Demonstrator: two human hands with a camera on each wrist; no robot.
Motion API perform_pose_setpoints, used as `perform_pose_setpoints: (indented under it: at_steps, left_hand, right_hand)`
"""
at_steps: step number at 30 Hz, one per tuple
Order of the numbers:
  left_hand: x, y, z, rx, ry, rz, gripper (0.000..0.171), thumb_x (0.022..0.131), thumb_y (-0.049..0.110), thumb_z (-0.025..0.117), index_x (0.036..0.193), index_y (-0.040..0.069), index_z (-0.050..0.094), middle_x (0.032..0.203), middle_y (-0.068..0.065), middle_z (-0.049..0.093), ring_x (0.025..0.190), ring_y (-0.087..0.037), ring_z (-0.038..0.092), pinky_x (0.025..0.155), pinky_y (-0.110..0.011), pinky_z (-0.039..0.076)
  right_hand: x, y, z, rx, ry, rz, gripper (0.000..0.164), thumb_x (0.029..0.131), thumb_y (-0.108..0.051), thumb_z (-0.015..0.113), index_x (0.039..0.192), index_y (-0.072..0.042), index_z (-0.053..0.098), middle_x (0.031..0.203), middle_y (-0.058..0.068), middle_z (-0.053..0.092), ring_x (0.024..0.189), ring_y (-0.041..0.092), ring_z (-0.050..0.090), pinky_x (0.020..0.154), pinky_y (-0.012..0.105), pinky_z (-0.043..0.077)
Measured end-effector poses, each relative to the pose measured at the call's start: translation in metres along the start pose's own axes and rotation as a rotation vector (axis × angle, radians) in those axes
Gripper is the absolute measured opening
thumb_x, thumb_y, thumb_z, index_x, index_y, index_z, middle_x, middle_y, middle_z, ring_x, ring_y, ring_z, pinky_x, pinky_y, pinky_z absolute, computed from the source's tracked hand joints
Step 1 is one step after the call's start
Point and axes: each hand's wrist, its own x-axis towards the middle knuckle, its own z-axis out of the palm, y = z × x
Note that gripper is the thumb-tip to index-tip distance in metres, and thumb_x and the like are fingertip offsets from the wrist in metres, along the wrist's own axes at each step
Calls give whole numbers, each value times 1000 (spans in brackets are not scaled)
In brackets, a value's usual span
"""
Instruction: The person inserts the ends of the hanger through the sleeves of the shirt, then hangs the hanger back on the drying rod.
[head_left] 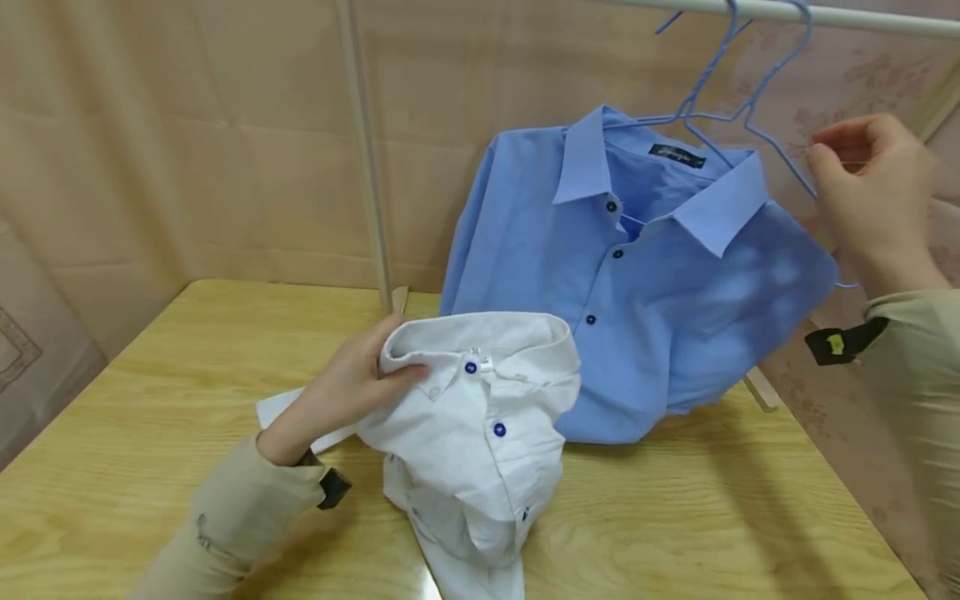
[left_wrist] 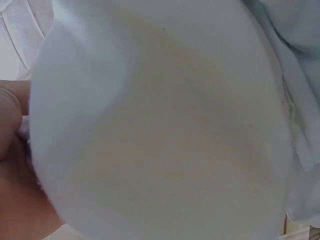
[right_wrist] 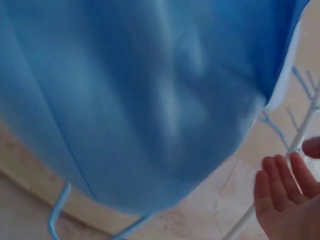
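Observation:
My left hand (head_left: 345, 387) grips a white shirt (head_left: 450, 450) at the side of its collar, thumb in front. The shirt has blue buttons and hangs crumpled over the table, nearly filling the left wrist view. Behind it a light blue shirt (head_left: 637, 283) with dark buttons hangs tilted on a blue wire hanger (head_left: 708, 71). A second blue hanger (head_left: 776, 71) is beside that one. Up by the right end of the hangers, my right hand (head_left: 881, 192) holds nothing. The right wrist view shows its fingers (right_wrist: 280, 182) loosely bent, apart from the blue shirt's shoulder.
A white rail (head_left: 862, 15) crosses the top right and carries the hangers. Its thin upright post (head_left: 365, 150) stands at the back of the wooden table (head_left: 172, 425). Beige curtain cloth (head_left: 187, 125) hangs behind. Each wrist wears a black strap.

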Motion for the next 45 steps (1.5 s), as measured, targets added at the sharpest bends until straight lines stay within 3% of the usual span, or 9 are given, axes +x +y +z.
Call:
perform_pose_setpoints:
  at_steps: [3,7,12,18,24,29,34,40,45]
  left_hand:
    - [0,-1,0,-14,-2,5,28,75,13,65,98,11,49,80,0,55,69,-12,48,60,-26,39]
    - [2,-2,1,-20,2,12,34,74,11,65,102,11,47,85,0,56,73,-12,49,64,-27,41]
    - [2,-4,3,-47,9,28,48,74,11,66,115,15,42,98,2,55,85,-11,50,74,-30,41]
    - [3,0,3,-93,14,58,57,74,6,64,123,15,38,118,3,47,99,-10,46,84,-30,36]
    - [3,23,-3,-98,13,69,54,72,-2,63,120,6,39,119,-7,47,99,-15,47,85,-29,35]
    - [5,34,-5,-98,2,74,51,73,-3,62,118,-1,39,118,-13,47,101,-19,46,86,-28,34]
    - [7,36,-3,-98,10,82,50,73,-4,62,118,-1,40,116,-12,48,102,-20,46,87,-27,33]
    - [7,27,-1,-90,4,103,50,74,0,62,119,5,41,116,-6,49,102,-16,46,85,-26,34]
    - [9,3,7,-91,4,138,54,75,8,63,123,17,39,119,3,47,105,-11,44,87,-26,34]
  right_hand:
    - [12,1,1,-157,-125,-3,43,86,-32,41,125,-15,41,113,-4,50,95,8,48,80,24,36]
    - [27,3,5,-264,-276,-30,58,86,-38,36,133,-6,23,133,15,30,117,34,33,90,48,29]
    - [39,7,12,-217,-366,-81,60,85,-38,40,133,-7,23,134,16,29,119,28,33,93,41,29]
    - [51,3,22,-167,-331,-59,53,84,-32,40,132,-14,27,131,4,38,114,9,40,87,23,32]
    - [62,-5,26,-137,-332,-23,57,83,-41,43,131,-12,30,105,-9,52,78,-4,47,68,18,33]
    - [67,-8,20,-238,-357,-46,66,81,-53,39,124,-2,39,55,-31,39,90,23,45,61,28,30]
    - [70,-11,5,-325,-306,-52,60,83,-51,35,111,0,50,44,-32,34,68,21,39,54,32,29]
    - [75,-10,-13,-381,-233,-41,50,86,-45,35,87,1,55,38,-35,28,69,26,36,58,33,29]
    - [80,-15,-32,-60,-153,133,15,88,-36,39,76,-29,46,43,-29,40,48,5,40,45,17,33]
